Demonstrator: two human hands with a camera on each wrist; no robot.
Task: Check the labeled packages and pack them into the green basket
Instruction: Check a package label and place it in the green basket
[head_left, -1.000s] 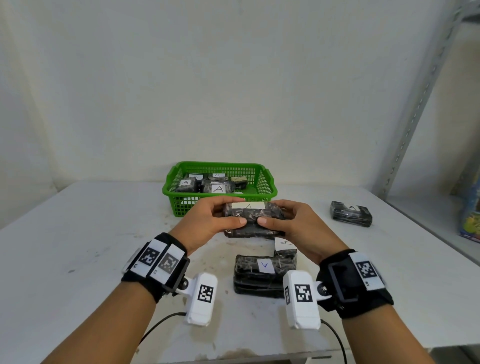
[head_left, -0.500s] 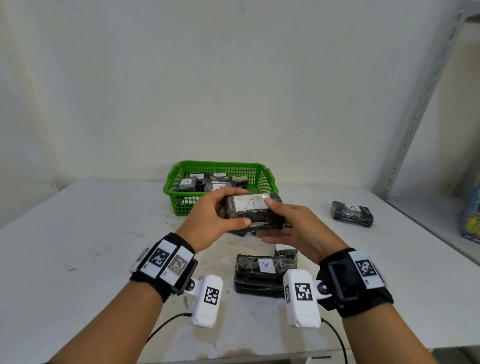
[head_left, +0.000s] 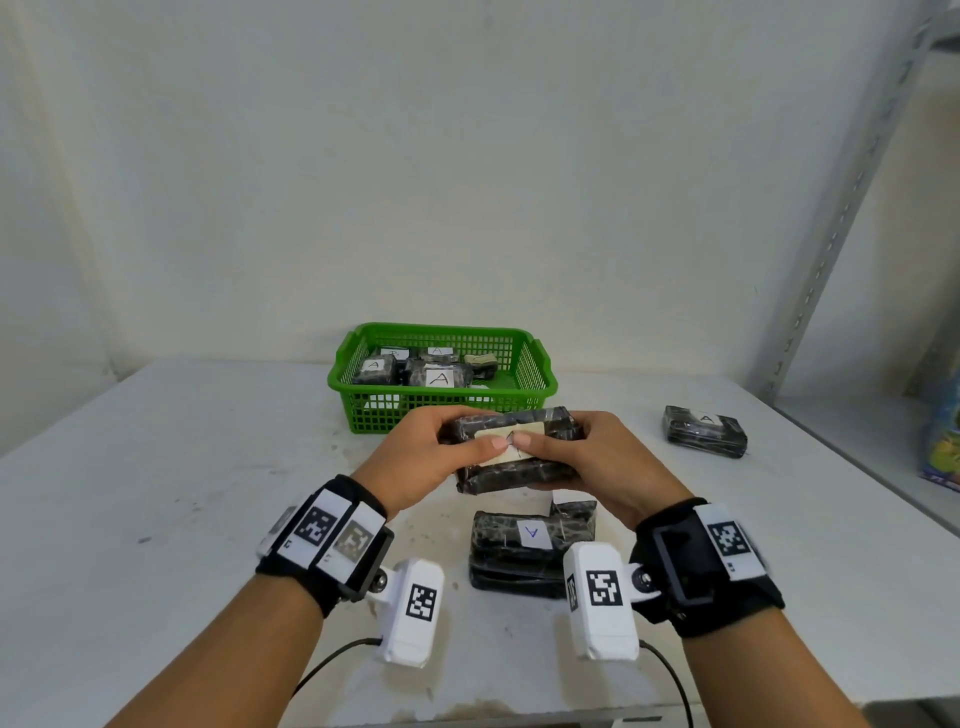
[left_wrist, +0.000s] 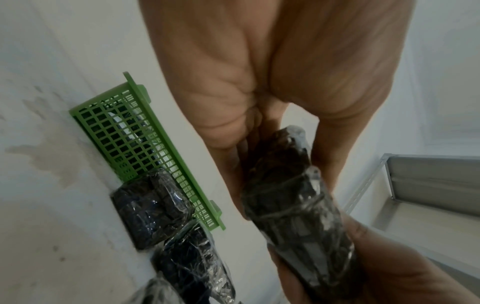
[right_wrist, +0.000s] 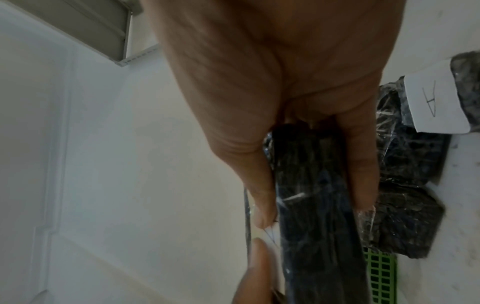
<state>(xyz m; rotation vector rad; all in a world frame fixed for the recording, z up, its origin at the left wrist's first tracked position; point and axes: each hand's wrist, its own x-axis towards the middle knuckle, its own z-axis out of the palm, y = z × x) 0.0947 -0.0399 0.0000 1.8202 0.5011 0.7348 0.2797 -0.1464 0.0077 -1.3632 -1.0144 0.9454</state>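
Note:
Both hands hold one dark plastic-wrapped package (head_left: 519, 467) above the table, in front of the green basket (head_left: 363, 415). My left hand (head_left: 431, 457) grips its left end and my right hand (head_left: 587, 457) its right end; both thumbs press its pale label marked A (head_left: 511, 436). The wrist views show the same package (left_wrist: 298, 216) (right_wrist: 319, 205) edge-on between fingers and thumb. The basket holds several labeled packages (head_left: 439, 375). More packages lie below my hands (head_left: 524, 545) and at the right (head_left: 706, 431).
A white table (head_left: 156, 493) carries everything, with a plain wall behind. A metal shelf upright (head_left: 841, 208) and a shelf board (head_left: 872, 447) stand at the right, with a colourful box (head_left: 943, 441) on it. Cables run from the wrist cameras at the table's front edge.
The held package has come down and toward me, its label now facing up. Both thumbs have moved onto the label, meeting at its middle.

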